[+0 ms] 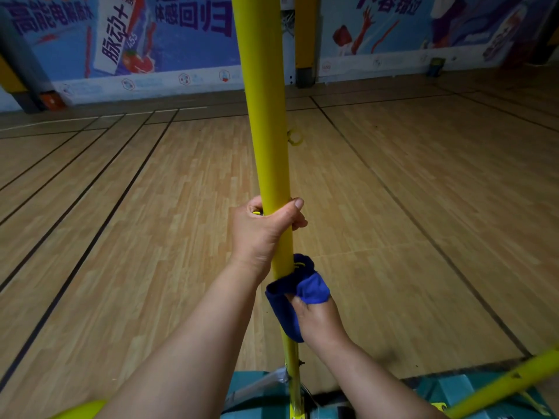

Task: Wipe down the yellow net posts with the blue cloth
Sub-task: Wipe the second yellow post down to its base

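While the wooden court floor (408, 192) is filling most of the frame, the yellow net post (266, 116) is running upright through its centre. The left hand (263, 231) is gripping the post at mid-frame, and just below it the right hand (317, 319) is holding the blue cloth (290, 297) wrapped around the post.

The post (266, 116) rises upright from the base (257, 394) on the floor (423, 207). On the post, the left hand (263, 234) sits above the cloth (290, 297); the right hand (317, 319) is just right of the post. The wall (151, 55) stands behind the post, and a second bar (499, 385) lies right of the post's base.
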